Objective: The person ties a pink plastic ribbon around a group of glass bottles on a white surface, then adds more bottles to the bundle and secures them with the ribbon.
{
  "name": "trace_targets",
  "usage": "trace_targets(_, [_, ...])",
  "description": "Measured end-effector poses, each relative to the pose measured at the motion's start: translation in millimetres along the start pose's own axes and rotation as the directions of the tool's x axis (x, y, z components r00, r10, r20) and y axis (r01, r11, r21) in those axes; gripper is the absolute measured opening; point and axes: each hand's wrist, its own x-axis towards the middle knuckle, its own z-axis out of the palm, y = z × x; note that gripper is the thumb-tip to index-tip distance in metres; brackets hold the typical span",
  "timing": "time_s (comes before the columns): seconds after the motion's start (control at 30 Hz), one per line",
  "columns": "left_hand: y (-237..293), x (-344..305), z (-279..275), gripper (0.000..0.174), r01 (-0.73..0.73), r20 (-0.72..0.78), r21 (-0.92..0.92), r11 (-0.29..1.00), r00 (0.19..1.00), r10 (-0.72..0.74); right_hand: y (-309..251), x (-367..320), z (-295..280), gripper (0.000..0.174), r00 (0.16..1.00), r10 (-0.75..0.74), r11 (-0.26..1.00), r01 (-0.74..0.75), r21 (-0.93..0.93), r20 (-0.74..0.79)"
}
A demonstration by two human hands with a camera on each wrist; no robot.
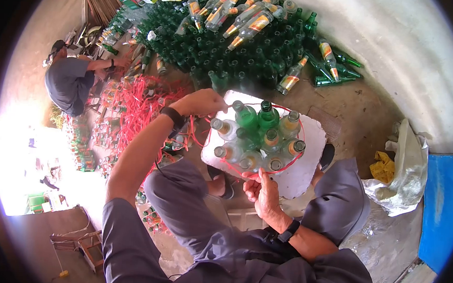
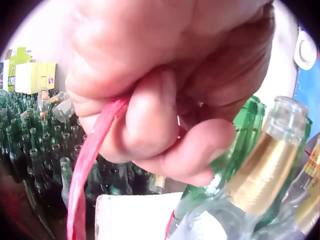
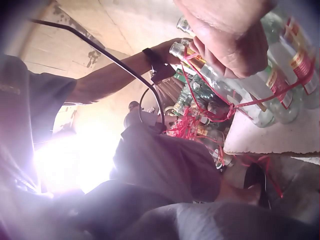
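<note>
A tight cluster of bottles (image 1: 251, 137), green and clear, stood upright on a white board (image 1: 292, 183) between the knees (image 1: 344, 194), presumably put there so that both hands could get round the glass in comfort! Packed that close, the bottles seemed to brace one another, shoulder to shoulder. And round the outside of the group went a red cord (image 2: 85, 175), one loop for the lot, apparently to bind them as a single bundle. Now the left hand (image 1: 202, 103): up at the far left of the cluster, fingers curled tight on a strand, as if to stop it slipping! The right hand (image 1: 268, 196), meanwhile, was at the near edge, fingers bent, thumb up, seemingly pinching the cord just beside the clear bottles, an anchor for the other hand, by my reading. How taut the loop was, I couldn't tell. Off to the left a tangle of red strips (image 1: 139, 103) lay in a heap, and beyond the board massed green bottles (image 1: 264, 61) stood crowded together, labelled clear ones (image 1: 255, 25) lying across their tops
</note>
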Motion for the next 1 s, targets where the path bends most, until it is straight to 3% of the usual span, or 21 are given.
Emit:
trace_targets(0.03, [-9.2,2.1,5.3,0.031,-0.001,-0.002,0.002,1.0,1.0,0.001,0.7,1.5,-1.2,0.057,1.0,-0.01,1.0,0.01,-0.003,0.006])
trace_targets(0.1, [-35.3,12.3,21.5,0.033,-0.245,-0.094,0.065,0.967,0.964,0.25,-0.1,3.0,-1.9,0.054,0.999,-0.035,0.999,0.035,0.0,-0.009])
trace_targets(0.17, [-29.8,0.0,28.2,0.033,-0.326,-0.117,0.043,0.944,0.937,0.329,-0.7,3.4,-2.7,0.052,0.998,-0.055,0.998,0.056,0.003,-0.028])
trace_targets(0.23, [-28.1,-9.6,37.6,0.034,-0.404,-0.14,0.023,0.914,0.904,0.403,-0.5,4.7,-2.6,0.041,0.982,-0.107,0.993,0.111,0.024,-0.153])
trace_targets(0.33, [-32.7,-19.7,54.6,0.029,-0.151,-0.249,-0.303,0.941,0.966,0.075,-6.2,4.0,-6.8,0.032,0.978,-0.128,0.99,0.136,0.04,-0.165])
trace_targets(0.4, [-37.4,-25.5,70.3,0.026,-0.132,-0.277,-0.377,0.917,0.96,0.024,-9.2,0.8,-6.4,0.026,0.976,-0.136,0.989,0.145,0.043,-0.168])
trace_targets(0.47, [-43.3,-25.6,84.1,0.025,-0.23,-0.424,-0.486,0.843,0.906,0.003,-10.8,1.5,-5.6,0.025,0.97,-0.128,0.992,0.126,-0.022,-0.207])
trace_targets(0.53, [-46.1,-31.4,97.2,0.022,-0.268,-0.483,-0.484,0.833,0.876,0.001,-11.6,1.1,-6.6,0.023,0.97,-0.132,0.991,0.13,-0.023,-0.203])
trace_targets(0.6, [-43.7,-37.7,106.2,0.021,-0.158,-0.533,-0.476,0.865,0.834,-0.141,-12.8,0.2,-5.4,0.026,0.967,-0.179,0.983,0.167,-0.076,-0.18])
trace_targets(0.63, [-41.7,-40.9,111.4,0.021,-0.162,-0.536,-0.477,0.864,0.833,-0.14,-13.8,-0.6,-3.5,0.026,0.967,-0.181,0.982,0.17,-0.081,-0.178])
trace_targets(0.77, [-32.9,-56.3,135.2,0.026,-0.144,-0.728,-0.263,0.954,0.679,-0.098,-15.7,-3.8,2.9,0.024,0.955,-0.194,0.98,0.181,-0.08,-0.223])
trace_targets(1.0, [-25.0,-74.7,164.1,0.026,-0.187,-0.697,-0.434,0.881,0.689,-0.197,-8.1,8.4,-4.4,0.028,0.953,-0.215,0.972,0.187,-0.141,-0.213])
